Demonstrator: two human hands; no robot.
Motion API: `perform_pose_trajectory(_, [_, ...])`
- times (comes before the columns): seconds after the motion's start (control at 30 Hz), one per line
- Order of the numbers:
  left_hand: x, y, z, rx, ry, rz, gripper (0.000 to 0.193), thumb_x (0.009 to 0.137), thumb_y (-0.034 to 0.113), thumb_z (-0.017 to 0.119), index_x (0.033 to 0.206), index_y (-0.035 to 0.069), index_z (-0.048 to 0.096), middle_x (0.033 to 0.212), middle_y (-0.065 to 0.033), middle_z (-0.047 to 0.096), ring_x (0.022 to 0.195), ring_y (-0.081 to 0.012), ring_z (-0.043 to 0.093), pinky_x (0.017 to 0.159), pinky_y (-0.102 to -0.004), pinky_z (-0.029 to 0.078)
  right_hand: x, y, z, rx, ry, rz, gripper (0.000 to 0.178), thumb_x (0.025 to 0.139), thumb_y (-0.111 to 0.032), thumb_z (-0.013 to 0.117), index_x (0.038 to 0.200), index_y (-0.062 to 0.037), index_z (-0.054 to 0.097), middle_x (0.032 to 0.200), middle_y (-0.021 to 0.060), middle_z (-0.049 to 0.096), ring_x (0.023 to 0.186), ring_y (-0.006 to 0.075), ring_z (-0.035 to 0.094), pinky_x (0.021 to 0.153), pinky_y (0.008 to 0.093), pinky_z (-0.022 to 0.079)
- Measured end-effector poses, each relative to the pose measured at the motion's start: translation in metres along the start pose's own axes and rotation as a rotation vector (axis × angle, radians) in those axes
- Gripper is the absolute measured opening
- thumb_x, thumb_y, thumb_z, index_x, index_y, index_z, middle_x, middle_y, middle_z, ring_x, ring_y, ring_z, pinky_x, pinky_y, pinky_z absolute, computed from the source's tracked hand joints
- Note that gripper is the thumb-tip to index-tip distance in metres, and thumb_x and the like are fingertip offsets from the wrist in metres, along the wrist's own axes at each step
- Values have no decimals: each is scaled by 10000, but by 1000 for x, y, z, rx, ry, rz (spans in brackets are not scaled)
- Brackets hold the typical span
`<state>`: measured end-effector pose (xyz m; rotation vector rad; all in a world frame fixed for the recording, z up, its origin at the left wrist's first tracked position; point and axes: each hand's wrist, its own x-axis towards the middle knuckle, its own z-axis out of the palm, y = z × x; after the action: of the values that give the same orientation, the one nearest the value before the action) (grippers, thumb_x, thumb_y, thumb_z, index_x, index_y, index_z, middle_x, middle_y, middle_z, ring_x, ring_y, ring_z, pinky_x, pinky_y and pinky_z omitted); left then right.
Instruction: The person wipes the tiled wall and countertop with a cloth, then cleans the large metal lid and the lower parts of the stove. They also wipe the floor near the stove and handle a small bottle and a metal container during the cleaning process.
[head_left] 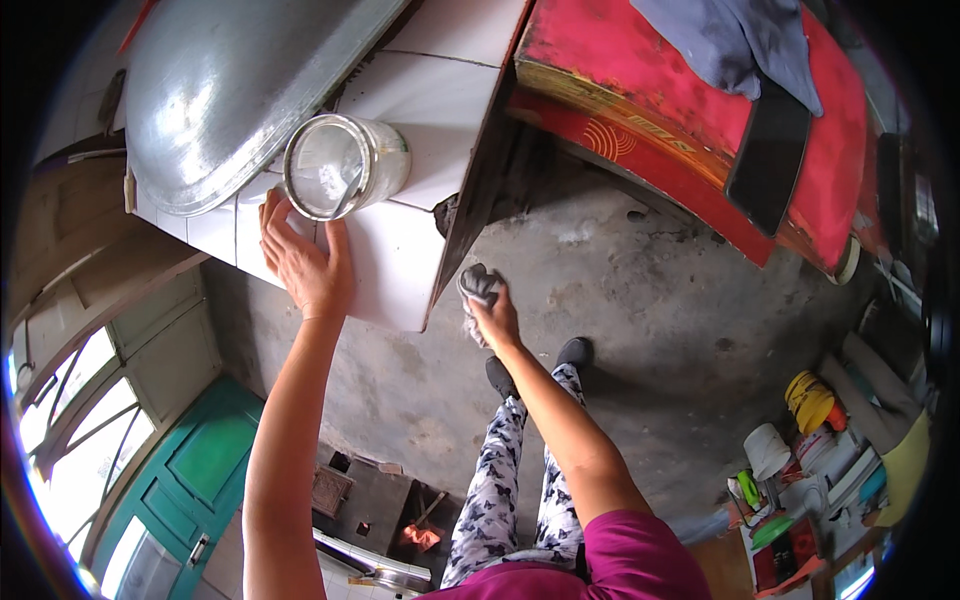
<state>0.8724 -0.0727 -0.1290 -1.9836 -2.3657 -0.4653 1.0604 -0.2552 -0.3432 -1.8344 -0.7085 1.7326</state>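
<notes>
On the white tiled counter stands a clear glass jar. Its mouth is uncovered, and what looks like a spoon handle leans inside; the contents are hard to make out. My left hand is at the counter's near edge, close against the jar's near side, thumb and fingers apart. Whether it touches the glass I cannot tell. Lower and to the right, off the counter's corner, my right hand is closed round a crumpled grey cloth. Behind the jar a large domed metal lid covers much of the counter.
A red-topped table at the upper right bears a black phone-like slab and a grey-blue cloth. Concrete floor lies below. A green door is at lower left; assorted household items and a white bucket stand at lower right.
</notes>
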Motion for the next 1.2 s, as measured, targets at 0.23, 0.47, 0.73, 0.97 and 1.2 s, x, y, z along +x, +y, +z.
perform_pose_trajectory(0.23, [2,6,2,-13,-3,5,606,917,350,688,1406,81,452,1603,-178,405,1545,-365,272,1244,-522,170,41,-235,-50,646,252,-375,592,1047,-290,601,1551,-38,419,1463,135,541,1323,219,516,1126,336,401])
perform_pose_trajectory(0.47, [4,11,-2,-11,-10,-9,617,909,355,680,1411,85,445,1607,-167,399,1548,-343,269,1249,-532,155,-21,-144,19,44,347,-617,589,988,-124,658,1504,43,427,1462,263,493,1367,410,481,1153,453,380])
perform_pose_trajectory(0.73, [-2,0,-4,-19,-13,-30,610,924,384,661,1411,83,449,1626,-144,385,1553,-328,262,1256,-525,144,-76,-165,-99,-360,496,-675,570,845,-77,769,1397,-150,642,1498,187,460,1290,409,569,1012,459,542])
perform_pose_trajectory(0.97, [2,9,-2,-27,-2,-22,614,930,400,665,1411,79,457,1627,-143,387,1551,-327,264,1257,-524,146,-2,-303,-131,-792,516,-783,590,801,-86,797,1365,-179,650,1401,25,615,1166,339,617,968,437,554])
perform_pose_trajectory(1.2, [-17,14,-21,-485,143,9,562,898,149,725,1389,0,496,1447,-238,524,1350,-403,475,1148,-515,348,17,-306,-129,-1221,473,-736,485,856,-259,771,1324,-214,656,1421,-34,561,1169,308,595,739,469,624])
